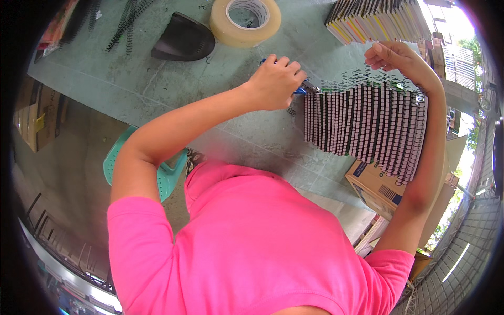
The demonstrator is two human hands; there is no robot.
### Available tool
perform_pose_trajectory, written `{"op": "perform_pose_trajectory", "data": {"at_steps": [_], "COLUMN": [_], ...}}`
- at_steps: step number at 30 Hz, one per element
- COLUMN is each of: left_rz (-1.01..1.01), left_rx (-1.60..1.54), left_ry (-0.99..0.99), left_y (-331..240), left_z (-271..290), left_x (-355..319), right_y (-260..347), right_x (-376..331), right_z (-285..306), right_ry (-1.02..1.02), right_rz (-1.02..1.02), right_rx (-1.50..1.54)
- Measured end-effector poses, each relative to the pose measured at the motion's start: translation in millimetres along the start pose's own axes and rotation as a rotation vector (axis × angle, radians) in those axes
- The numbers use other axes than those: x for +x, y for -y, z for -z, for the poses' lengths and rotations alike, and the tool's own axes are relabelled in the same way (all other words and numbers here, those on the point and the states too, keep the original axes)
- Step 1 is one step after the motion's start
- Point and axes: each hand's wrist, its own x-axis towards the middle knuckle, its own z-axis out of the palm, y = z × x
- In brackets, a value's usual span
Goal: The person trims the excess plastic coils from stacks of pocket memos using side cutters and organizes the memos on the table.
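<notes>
Your left hand is curled into a loose fist around a blue-handled tool, whose tip meets the wire coil at the 9 o'clock end of the notebook row. Only a sliver of blue handle shows past your knuckles, so what kind of tool it is cannot be told.

Your right hand sits at 1 o'clock from the left one, fingers bent and pinched together at the far top edge of the row, touching the loose black wire loops there. Whether it actually grips a loop cannot be told.

The row itself stands on edge on the green table, spiral spines facing you, running from the centre toward 3 o'clock, with your right forearm along its outer end.

At 12 o'clock lies a tape roll, flat on the table. Just beside it toward 10 o'clock is a black curved piece, and further that way some loose black coils. A second stack of books lies at 1 o'clock, beyond your right hand. A cardboard box sits below the row at 4 o'clock, and a green stool shows under your left arm.
</notes>
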Motion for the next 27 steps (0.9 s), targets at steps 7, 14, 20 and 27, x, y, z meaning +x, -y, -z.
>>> {"op": "perform_pose_trajectory", "data": {"at_steps": [7, 14, 20, 27], "left_rz": [0.019, 0.016, -0.037, 0.056], "left_rx": [-0.006, 0.017, 0.082, -0.085], "left_ry": [0.19, 0.031, -0.115, 0.089], "left_y": [-3, -2, -15, -14], "left_z": [-10, -7, -7, -13], "left_x": [11, -1, 8, 9], "right_y": [0, 3, 1, 4], "right_x": [0, 0, 0, 0], "right_z": [-1, -3, -1, -2], "right_ry": [-0.003, -0.024, 0.005, -0.006], "right_rz": [0.022, 0.018, 0.011, -0.009], "right_rx": [0.009, 0.01, 0.02, 0.003]}}
